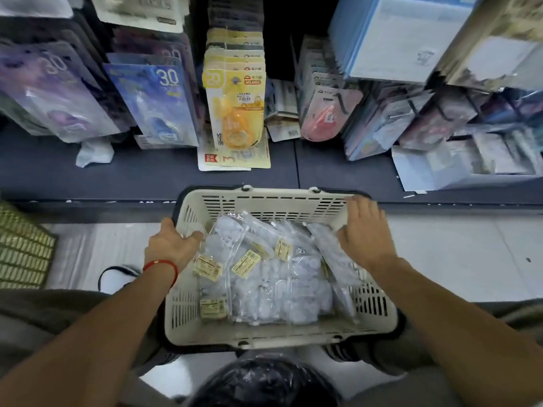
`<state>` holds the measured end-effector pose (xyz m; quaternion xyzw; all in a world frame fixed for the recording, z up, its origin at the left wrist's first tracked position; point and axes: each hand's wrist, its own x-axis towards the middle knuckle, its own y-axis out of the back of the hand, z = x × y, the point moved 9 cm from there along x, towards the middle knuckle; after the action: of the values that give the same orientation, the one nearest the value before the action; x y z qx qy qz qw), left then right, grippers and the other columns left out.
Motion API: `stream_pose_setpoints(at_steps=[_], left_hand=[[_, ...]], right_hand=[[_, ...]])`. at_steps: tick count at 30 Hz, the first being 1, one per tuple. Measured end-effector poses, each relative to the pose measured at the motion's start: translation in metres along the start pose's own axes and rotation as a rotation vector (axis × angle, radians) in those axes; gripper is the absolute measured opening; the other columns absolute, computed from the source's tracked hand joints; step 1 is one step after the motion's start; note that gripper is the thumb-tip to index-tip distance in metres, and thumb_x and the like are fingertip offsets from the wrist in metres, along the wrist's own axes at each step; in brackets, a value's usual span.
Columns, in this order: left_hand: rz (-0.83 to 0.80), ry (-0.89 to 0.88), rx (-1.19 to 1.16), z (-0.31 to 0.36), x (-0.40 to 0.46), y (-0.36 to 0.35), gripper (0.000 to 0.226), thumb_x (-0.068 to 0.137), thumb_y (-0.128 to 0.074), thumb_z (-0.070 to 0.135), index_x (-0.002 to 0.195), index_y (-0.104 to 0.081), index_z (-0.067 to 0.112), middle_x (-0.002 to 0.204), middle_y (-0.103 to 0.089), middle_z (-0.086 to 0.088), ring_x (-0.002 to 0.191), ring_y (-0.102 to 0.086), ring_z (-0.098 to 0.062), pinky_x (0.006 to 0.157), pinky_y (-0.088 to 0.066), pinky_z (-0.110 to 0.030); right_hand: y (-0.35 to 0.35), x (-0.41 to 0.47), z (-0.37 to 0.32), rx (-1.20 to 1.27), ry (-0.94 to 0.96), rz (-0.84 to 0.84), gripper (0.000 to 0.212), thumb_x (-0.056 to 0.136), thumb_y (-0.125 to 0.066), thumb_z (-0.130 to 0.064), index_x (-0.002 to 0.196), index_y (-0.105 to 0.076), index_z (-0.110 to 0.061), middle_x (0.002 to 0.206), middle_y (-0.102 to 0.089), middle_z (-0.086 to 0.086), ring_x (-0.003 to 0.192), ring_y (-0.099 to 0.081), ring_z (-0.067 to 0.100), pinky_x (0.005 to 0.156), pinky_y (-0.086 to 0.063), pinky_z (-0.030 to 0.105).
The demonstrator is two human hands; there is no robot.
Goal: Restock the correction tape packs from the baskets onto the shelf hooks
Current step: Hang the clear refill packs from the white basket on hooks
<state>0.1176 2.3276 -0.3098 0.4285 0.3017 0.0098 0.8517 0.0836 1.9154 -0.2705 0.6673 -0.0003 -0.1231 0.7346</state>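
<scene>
Packs (264, 277) in clear wrap with yellow labels fill the cream basket (264, 198), which sits on the floor against the dark shelf (147, 177) edge. Bare tile lies to either side. The left hand (170, 245) curls over the basket's left rim; the right hand (364, 230) lies flat, fingers straight, on the far right corner. Hanging packs above are blurred.
</scene>
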Motion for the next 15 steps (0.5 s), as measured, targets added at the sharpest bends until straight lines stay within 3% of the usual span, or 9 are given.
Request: stream_pose_setpoints(at_steps=[1, 3, 4, 6, 9, 12, 15], left_hand=[[0.006, 0.01, 0.006, 0.001, -0.001, 0.001, 0.041, 0.096, -0.068, 0.044, 0.115, -0.045, 0.016, 0.115, -0.068, -0.019, 0.099, -0.068, -0.043, 0.088, -0.058, -0.049], [0.0, 0.044, 0.035, 0.003, -0.004, 0.001, 0.049, 0.096, -0.067, 0.043, 0.125, -0.043, 0.012, 0.125, -0.063, -0.023, 0.11, -0.064, -0.045, 0.093, -0.057, -0.052], [0.02, 0.05, 0.08, 0.006, -0.007, 0.002, 0.056, 0.096, -0.068, 0.043, 0.132, -0.04, 0.009, 0.133, -0.058, -0.024, 0.119, -0.058, -0.046, 0.096, -0.054, -0.055], [0.14, -0.037, 0.206, 0.028, -0.019, 0.01, 0.067, 0.094, -0.07, 0.039, 0.142, -0.036, 0.006, 0.144, -0.045, -0.026, 0.135, -0.041, -0.044, 0.102, -0.046, -0.058], [0.278, -0.358, 0.276, 0.082, -0.045, 0.013, 0.071, 0.09, -0.071, 0.031, 0.148, -0.038, 0.009, 0.15, -0.039, -0.021, 0.142, -0.031, -0.04, 0.109, -0.037, -0.057], [0.208, -0.549, 0.248, 0.115, -0.065, -0.006, 0.069, 0.091, -0.068, 0.025, 0.151, -0.038, 0.012, 0.15, -0.041, -0.018, 0.142, -0.032, -0.037, 0.111, -0.035, -0.05], [0.067, -0.65, 0.243, 0.127, -0.081, -0.033, 0.064, 0.093, -0.065, 0.02, 0.151, -0.039, 0.015, 0.146, -0.046, -0.013, 0.138, -0.037, -0.032, 0.111, -0.039, -0.046]], right_hand=[[-0.014, -0.007, -0.019, 0.065, 0.06, -0.11, 0.069, 0.097, -0.051, -0.038, 0.155, -0.032, -0.005, 0.155, -0.042, 0.02, 0.14, -0.042, 0.037, 0.117, -0.034, 0.05], [-0.06, -0.027, -0.041, 0.171, 0.007, -0.487, 0.084, 0.1, -0.059, -0.045, 0.161, -0.017, -0.005, 0.163, -0.03, 0.022, 0.149, -0.033, 0.041, 0.121, -0.032, 0.049], [-0.075, -0.033, -0.045, 0.18, -0.027, -0.577, 0.087, 0.1, -0.062, -0.043, 0.161, -0.014, -0.005, 0.163, -0.029, 0.024, 0.149, -0.033, 0.042, 0.12, -0.033, 0.049], [-0.077, -0.031, -0.038, 0.241, -0.057, -0.553, 0.078, 0.1, -0.064, -0.028, 0.16, -0.02, -0.006, 0.154, -0.044, 0.025, 0.141, -0.046, 0.041, 0.114, -0.041, 0.046], [-0.064, -0.021, -0.001, 0.28, -0.087, -0.524, 0.071, 0.099, -0.066, -0.02, 0.159, -0.03, -0.01, 0.142, -0.06, 0.018, 0.129, -0.058, 0.035, 0.104, -0.047, 0.037], [-0.06, -0.02, 0.027, 0.343, -0.138, -0.532, 0.067, 0.096, -0.07, -0.027, 0.155, -0.041, -0.013, 0.136, -0.065, 0.016, 0.123, -0.063, 0.032, 0.099, -0.053, 0.037], [-0.071, -0.035, 0.004, 0.32, -0.085, -0.566, 0.08, 0.094, -0.07, -0.054, 0.155, -0.04, -0.013, 0.149, -0.053, 0.016, 0.135, -0.052, 0.035, 0.111, -0.044, 0.04]])
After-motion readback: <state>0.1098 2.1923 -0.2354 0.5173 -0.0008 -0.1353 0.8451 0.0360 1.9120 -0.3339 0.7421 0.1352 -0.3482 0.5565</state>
